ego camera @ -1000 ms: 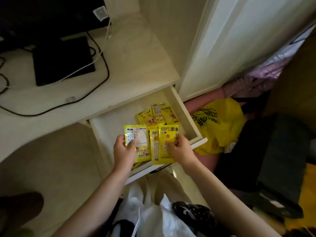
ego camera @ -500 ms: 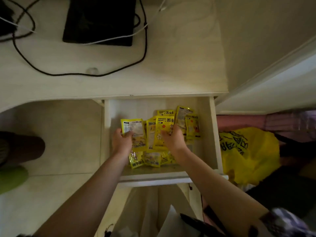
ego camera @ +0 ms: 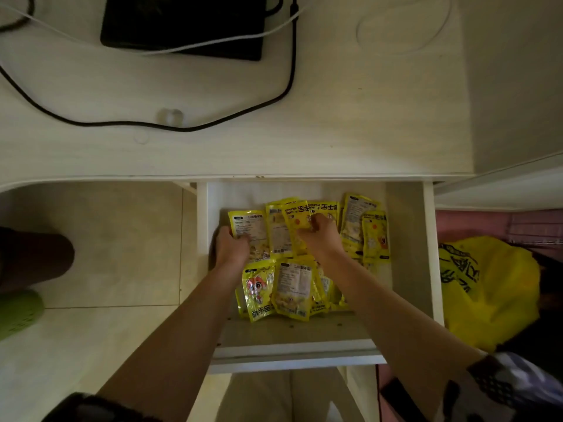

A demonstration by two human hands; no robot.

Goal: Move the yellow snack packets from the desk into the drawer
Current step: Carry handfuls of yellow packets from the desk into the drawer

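Observation:
Both my hands reach into the open white drawer (ego camera: 406,269) under the desk (ego camera: 335,117). My left hand (ego camera: 232,248) holds a yellow packet (ego camera: 248,226) with a white label, low at the drawer's left. My right hand (ego camera: 320,236) grips another yellow packet (ego camera: 297,222) next to it, with a further packet (ego camera: 275,229) between the two. Several more yellow packets lie in the drawer: a pile at the front (ego camera: 289,287) and some at the back right (ego camera: 370,229). No yellow packets show on the desk top.
A black flat device (ego camera: 182,25) with black and white cables (ego camera: 286,86) sits on the desk. A yellow plastic bag (ego camera: 493,290) lies on the floor right of the drawer. A green shoe (ego camera: 18,312) is at the far left on the tiled floor.
The view has swung to look straight down into the drawer. Both hands have carried the fanned packets from above the drawer's front edge down and deeper inside it.

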